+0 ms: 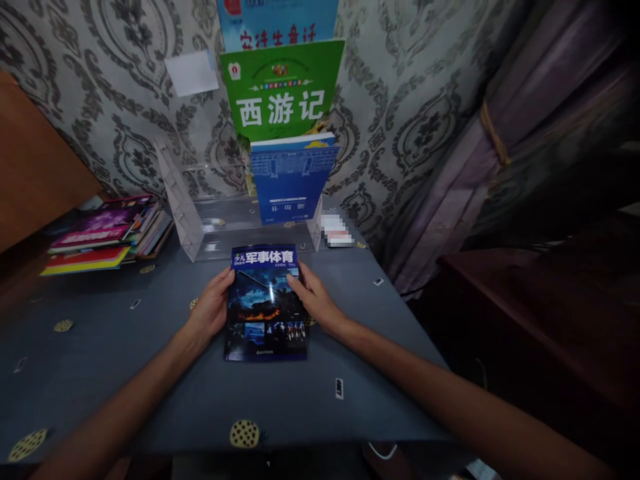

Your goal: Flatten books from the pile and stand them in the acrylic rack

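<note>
A dark blue book point(265, 300) with a glossy picture cover is held upright to me between both hands, above the grey table. My left hand point(214, 301) grips its left edge, fingers behind the cover. On the upper right edge my right hand point(316, 293) is closed, its thumb lying on the front. Just beyond the book stands a clear acrylic display rack point(185, 220). In it a blue booklet point(293, 180) with upside-down lettering leans at the front right, a green book point(285, 87) behind it, and a light blue book point(280, 20) at the top.
Several books and magazines point(110, 227) lie stacked at the table's left. The grey tablecloth point(125, 347) has pineapple prints. Right of the rack lies a small blurred item point(337, 230). A white card point(193, 73) shows near the patterned wall; a tied curtain point(445, 167) hangs right.
</note>
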Motion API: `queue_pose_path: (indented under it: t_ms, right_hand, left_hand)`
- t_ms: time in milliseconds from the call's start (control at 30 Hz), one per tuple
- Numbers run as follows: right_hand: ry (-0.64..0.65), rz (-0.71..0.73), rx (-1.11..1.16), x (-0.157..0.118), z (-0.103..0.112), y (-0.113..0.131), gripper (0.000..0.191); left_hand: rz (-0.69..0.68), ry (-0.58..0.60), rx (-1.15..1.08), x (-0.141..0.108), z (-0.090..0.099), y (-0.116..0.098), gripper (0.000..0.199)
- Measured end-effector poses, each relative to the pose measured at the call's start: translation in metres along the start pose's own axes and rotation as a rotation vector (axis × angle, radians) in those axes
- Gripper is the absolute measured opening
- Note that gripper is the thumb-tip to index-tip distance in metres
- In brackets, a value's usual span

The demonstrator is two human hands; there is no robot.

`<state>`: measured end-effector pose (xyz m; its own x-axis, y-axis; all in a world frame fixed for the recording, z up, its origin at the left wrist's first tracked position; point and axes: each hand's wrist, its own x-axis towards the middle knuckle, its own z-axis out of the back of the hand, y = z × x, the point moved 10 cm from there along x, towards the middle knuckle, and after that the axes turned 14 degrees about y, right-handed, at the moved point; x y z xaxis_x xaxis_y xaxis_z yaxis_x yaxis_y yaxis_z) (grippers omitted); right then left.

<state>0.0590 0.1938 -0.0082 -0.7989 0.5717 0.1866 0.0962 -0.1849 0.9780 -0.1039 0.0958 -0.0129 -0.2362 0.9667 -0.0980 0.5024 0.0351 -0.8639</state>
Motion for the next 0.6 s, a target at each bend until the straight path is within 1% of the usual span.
queue_pose_path:
  t_ms: [67,133,200,300,367,433,500,600]
  right_hand:
    - [0.077,-0.032,0.208,0.001,-0.010,-0.001,0.056]
    - [0.155,-0.096,0.347,0.000,-0.020,-0.003,0.052]
    - [0.216,-0.143,0.415,-0.003,-0.027,-0.003,0.050]
    - [0.322,-0.176,0.450,-0.006,-0.036,0.000,0.047]
    - [0.374,-0.173,0.422,-0.007,-0.038,0.005,0.045]
    - [0.382,-0.134,0.343,-0.006,-0.031,0.015,0.042]
    - [0.346,-0.061,0.215,-0.003,-0.018,0.030,0.040]
    - [0.218,0.086,-0.028,-0.001,0.008,0.054,0.037]
  left_hand:
    - [-0.020,-0.006,-0.004,0.000,0.000,-0.003,0.028]
    - [-0.045,-0.018,-0.007,0.000,0.000,-0.007,0.027]
    - [-0.080,-0.027,0.006,0.000,0.000,-0.013,0.027]
    - [-0.145,-0.028,0.052,0.002,-0.002,-0.026,0.029]
    - [-0.197,-0.034,0.092,0.003,-0.006,-0.037,0.031]
    - [-0.263,-0.046,0.137,0.003,-0.014,-0.049,0.033]
    - [-0.337,-0.028,0.173,0.003,-0.028,-0.063,0.035]
    - [-0.431,0.064,0.200,0.003,-0.057,-0.077,0.040]
